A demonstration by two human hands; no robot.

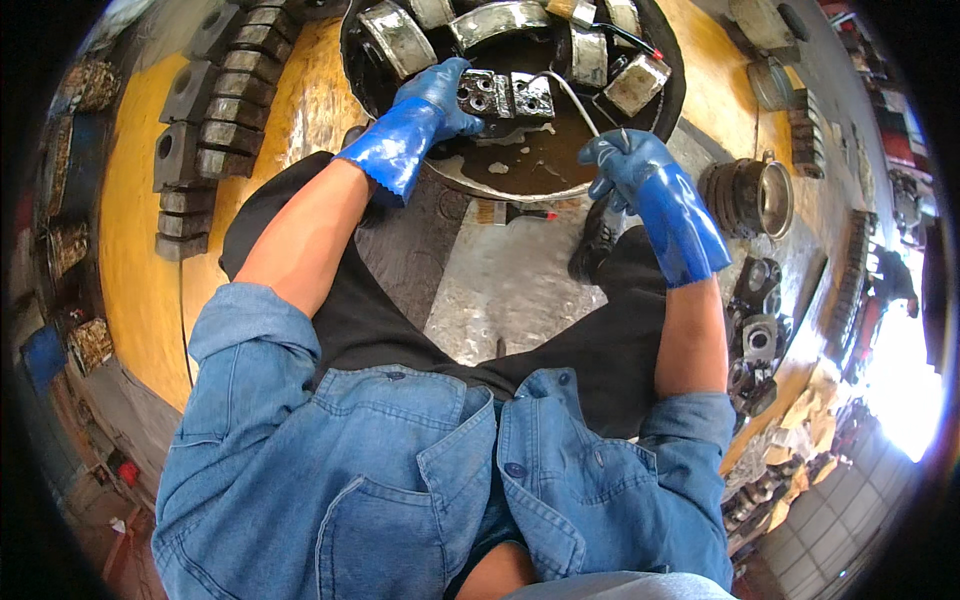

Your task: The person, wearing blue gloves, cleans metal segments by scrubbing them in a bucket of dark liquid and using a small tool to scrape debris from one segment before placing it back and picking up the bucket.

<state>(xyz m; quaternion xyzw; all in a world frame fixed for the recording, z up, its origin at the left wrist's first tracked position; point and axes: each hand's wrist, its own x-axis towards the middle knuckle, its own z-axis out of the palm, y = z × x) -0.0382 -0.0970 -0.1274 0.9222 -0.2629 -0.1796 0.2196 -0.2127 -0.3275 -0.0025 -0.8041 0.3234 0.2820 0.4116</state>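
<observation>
Both my hands wear blue rubber gloves. My left hand (432, 97) is closed around the left end of a dark, wet metal block (482, 93) with round holes in its top. The block is over brown liquid in a round black basin (676, 85). In my right hand (632, 168), at the basin's near right edge, I grip a thin metal rod (577, 98). Its bent far end reaches the block's top; whether it enters a hole I cannot tell. Several curved and blocky metal parts (397, 38) lie along the basin's far side.
A paintbrush (573, 12) rests on the parts at the back; another brush (492, 213) lies below the basin's near rim. Rows of metal blocks (238, 95) stand on the yellow surface at left. At right are a ribbed metal cylinder (745, 197) and machined parts (760, 337).
</observation>
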